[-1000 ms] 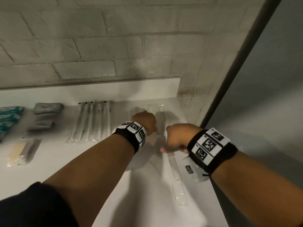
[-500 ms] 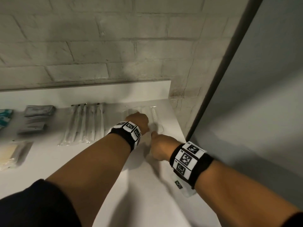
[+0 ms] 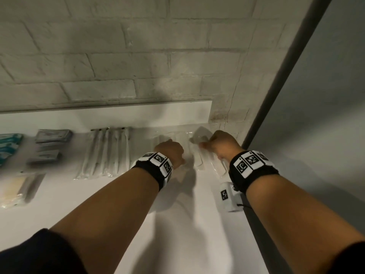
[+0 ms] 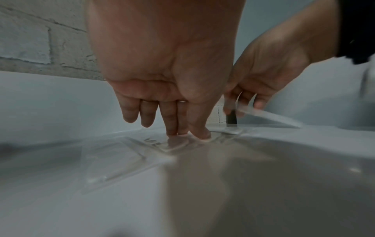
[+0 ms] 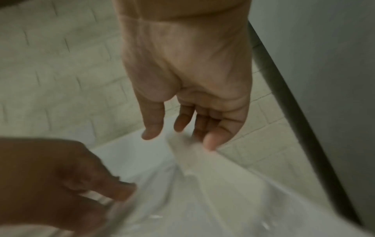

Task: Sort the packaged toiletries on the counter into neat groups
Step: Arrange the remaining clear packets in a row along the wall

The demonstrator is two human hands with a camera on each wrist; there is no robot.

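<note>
Since a second ago, your right hand (image 3: 221, 145) has travelled from the near part of the bench (image 3: 187, 224) up toward the wall, and now sits just right of your left hand (image 3: 170, 153), taking a clear packet (image 3: 199, 135) with it.

From the head view, measured from the row of white sticks (image 3: 106, 153), both hands work to its right, among the clear packets (image 3: 167, 137); the grey sachets (image 3: 52, 136) lie to its left.

From the left wrist view, your left hand has straight fingers (image 4: 172, 118) pressing down on a flat packet (image 4: 121, 154) on the bench, curled round nothing. Keep that pressure light so the film does not slide.

From the right wrist view, blurred, your right hand has loosely bent fingers (image 5: 211, 137) touching the packet's lifted end; whether they pinch it I cannot tell. Lay it down parallel, edges square with its neighbours, then let go.
</note>
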